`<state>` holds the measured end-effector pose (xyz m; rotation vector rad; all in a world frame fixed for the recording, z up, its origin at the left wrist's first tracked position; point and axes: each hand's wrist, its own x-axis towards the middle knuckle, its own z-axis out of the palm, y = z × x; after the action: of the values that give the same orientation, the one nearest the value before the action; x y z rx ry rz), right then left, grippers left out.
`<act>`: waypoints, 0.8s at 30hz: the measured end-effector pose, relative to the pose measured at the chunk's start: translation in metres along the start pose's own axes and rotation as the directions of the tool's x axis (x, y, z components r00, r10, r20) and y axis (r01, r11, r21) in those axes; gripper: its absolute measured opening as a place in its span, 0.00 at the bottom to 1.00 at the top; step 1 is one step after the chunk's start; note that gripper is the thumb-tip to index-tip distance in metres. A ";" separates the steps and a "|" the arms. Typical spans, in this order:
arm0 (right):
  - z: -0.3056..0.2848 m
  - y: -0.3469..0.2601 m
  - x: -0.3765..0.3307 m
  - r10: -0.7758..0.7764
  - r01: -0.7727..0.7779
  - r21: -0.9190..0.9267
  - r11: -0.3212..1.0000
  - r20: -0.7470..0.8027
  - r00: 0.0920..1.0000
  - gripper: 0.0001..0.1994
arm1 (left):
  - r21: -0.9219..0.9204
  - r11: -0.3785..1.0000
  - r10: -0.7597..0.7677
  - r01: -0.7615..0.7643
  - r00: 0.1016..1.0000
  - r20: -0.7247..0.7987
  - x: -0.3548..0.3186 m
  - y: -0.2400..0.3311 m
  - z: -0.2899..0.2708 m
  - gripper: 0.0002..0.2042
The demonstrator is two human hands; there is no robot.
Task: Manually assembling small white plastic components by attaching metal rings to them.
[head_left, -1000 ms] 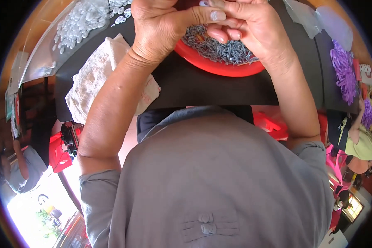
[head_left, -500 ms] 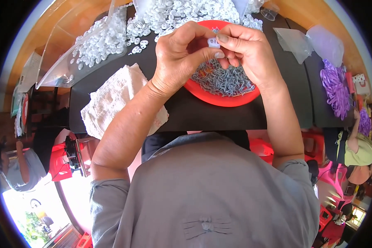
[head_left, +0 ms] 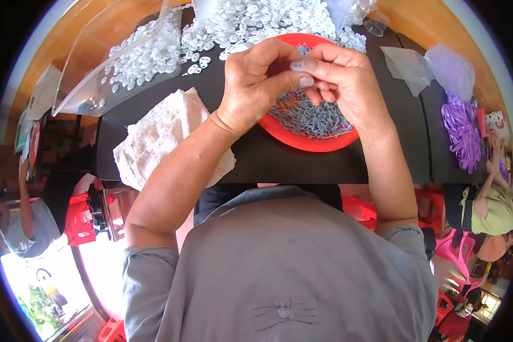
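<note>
Above the red bowl (head_left: 302,143), my left hand (head_left: 261,80) and my right hand (head_left: 347,77) meet at the fingertips. Both are closed in a pinch around a small white plastic piece (head_left: 296,66), of which only a sliver shows between the fingers. Which fingers bear it is partly hidden. Below them, the bowl holds a heap of small grey screw-like metal pieces (head_left: 313,122). Beyond my hands lies a big pile of white oval plastic pieces with two holes (head_left: 256,23). A few loose ones (head_left: 195,69) sit left of my left hand.
A crumpled whitish cloth (head_left: 159,137) lies by my left forearm. At the far left, a clear plastic tub (head_left: 77,97) spills more white pieces. Plastic bags (head_left: 450,71) and a purple ribbon bundle (head_left: 460,131) lie at the right. Other people sit at both sides.
My fingers have closed further over the white piece, so less of it shows. The view has shifted slightly. At the right, another person's arms have risen.
</note>
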<state>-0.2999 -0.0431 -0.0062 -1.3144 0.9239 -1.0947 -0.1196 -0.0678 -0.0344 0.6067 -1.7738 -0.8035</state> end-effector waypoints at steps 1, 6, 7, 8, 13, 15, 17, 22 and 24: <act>0.002 0.000 0.001 -0.002 0.002 0.011 1.000 -0.034 0.999 0.10 | -0.070 0.997 -0.024 0.021 0.999 -0.041 0.004 0.001 0.000 0.10; -0.002 0.003 0.004 -0.143 0.085 -0.276 0.957 -0.197 0.970 0.10 | -0.195 0.975 -0.008 -0.106 0.860 -0.510 0.028 0.028 -0.035 0.08; -0.007 0.007 0.006 -0.203 0.112 -0.353 0.929 -0.231 0.952 0.09 | -0.098 0.990 0.026 -0.104 0.806 -0.591 0.039 0.046 -0.049 0.07; -0.012 0.010 0.007 -0.263 0.133 -0.430 0.893 -0.258 0.930 0.08 | -0.002 0.996 0.067 -0.092 0.745 -0.664 0.049 0.061 -0.062 0.07; -0.014 0.022 0.018 -0.466 0.270 -0.657 0.704 -0.140 0.874 0.05 | 0.323 0.920 0.078 0.224 0.702 -0.708 0.083 0.054 -0.149 0.05; -0.018 0.026 0.018 -0.530 0.250 -0.844 0.475 -0.048 0.846 0.05 | 0.879 0.455 0.478 0.144 0.794 -0.377 0.079 0.019 -0.166 0.05; -0.019 0.025 0.014 -0.555 0.258 -0.872 0.417 -0.020 0.831 0.06 | 0.790 0.612 0.461 0.037 0.795 -0.395 0.065 0.031 -0.131 0.07; -0.013 0.021 0.012 -0.532 0.347 -0.923 0.166 0.213 0.820 0.12 | 0.424 0.899 -0.012 0.111 0.973 -0.229 0.037 0.005 -0.067 0.04; -0.002 0.018 0.009 -0.390 0.290 -0.950 0.117 0.225 0.893 0.15 | 0.592 0.798 -0.096 0.112 0.994 -0.060 0.035 -0.039 -0.066 0.09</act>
<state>-0.2984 -0.0532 -0.0234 -2.7238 1.5534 -0.8199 -0.0675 -0.1336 -0.0283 1.1318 -1.9820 -0.2819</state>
